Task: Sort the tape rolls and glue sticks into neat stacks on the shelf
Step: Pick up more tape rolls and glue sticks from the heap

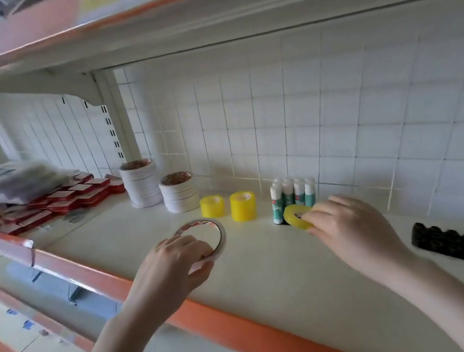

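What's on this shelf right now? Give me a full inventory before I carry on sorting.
white tape stacks: 2, white, back left of the shelf
yellow tape stacks: 2, yellow, right of the white stacks
glue sticks: count unclear, white caps over green bodies, upright by the tiled wall
white tape roll: 1, white, held by the left hand
yellow tape roll: 1, yellow, held in front of the glue sticks
black pack: 1, black, right on the shelf
red boxes: many, red and white, far left
shelf: 1, white, orange front edge
left hand: grips the white roll
right hand: pinches the yellow roll
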